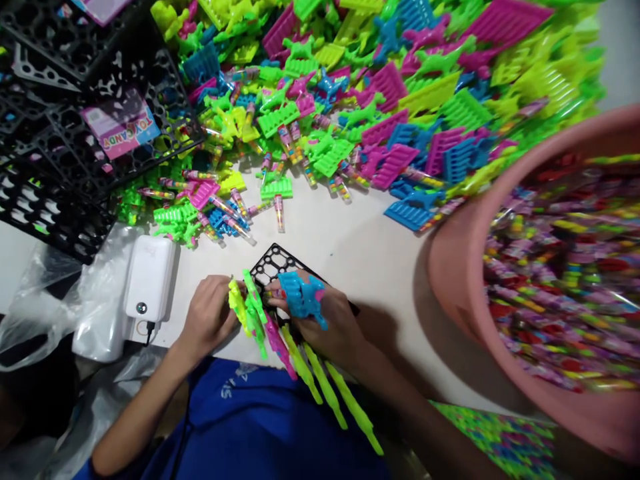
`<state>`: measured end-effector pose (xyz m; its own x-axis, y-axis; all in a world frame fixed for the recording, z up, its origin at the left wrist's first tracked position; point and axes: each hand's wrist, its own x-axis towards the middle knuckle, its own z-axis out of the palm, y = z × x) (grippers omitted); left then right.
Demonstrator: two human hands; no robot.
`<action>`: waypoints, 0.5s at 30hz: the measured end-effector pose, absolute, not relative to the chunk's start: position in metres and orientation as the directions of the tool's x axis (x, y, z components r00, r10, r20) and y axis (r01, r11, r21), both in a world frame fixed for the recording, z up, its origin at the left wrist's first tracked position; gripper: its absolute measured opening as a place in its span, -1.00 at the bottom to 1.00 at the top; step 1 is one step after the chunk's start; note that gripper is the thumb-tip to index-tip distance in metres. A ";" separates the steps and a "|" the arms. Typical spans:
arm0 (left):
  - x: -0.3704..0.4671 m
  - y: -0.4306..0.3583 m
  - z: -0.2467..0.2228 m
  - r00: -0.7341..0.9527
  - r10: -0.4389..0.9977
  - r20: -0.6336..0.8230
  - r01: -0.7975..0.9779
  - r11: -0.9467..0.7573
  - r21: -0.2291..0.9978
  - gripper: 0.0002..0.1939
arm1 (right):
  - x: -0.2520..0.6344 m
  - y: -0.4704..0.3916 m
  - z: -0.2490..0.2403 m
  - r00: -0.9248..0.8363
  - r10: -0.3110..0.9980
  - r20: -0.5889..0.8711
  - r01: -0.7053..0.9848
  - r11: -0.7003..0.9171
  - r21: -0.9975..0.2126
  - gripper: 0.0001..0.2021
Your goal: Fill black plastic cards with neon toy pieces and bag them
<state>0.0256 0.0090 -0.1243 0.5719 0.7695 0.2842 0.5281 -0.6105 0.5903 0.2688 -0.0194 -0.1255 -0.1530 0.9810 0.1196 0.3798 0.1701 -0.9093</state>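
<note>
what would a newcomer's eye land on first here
Probably the heap of neon toys sprawled across the far side of the pale table. Next, the big pink tub at the right, loaded with shiny wrapped pieces. Then, near the middle, the bright blue toy at the right hand.

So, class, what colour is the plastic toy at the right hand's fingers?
The plastic toy is bright blue, best seen in the head view.
</note>
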 end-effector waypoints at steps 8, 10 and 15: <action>0.028 0.009 -0.120 0.576 0.771 0.273 0.530 -0.605 0.594 -0.75 | 0.285 -0.010 -0.122 -0.412 0.882 0.229 0.454 0.417 -0.788 -0.83; 0.029 0.010 -0.118 0.580 0.770 0.264 0.531 -0.604 0.594 -0.76 | 0.285 -0.007 -0.123 -0.465 0.842 0.275 0.482 0.501 -0.719 -0.80; 0.030 0.011 -0.116 0.586 0.771 0.250 0.532 -0.599 0.598 -0.77 | 0.283 -0.001 -0.133 -0.558 0.785 0.269 0.431 0.552 -0.714 -0.83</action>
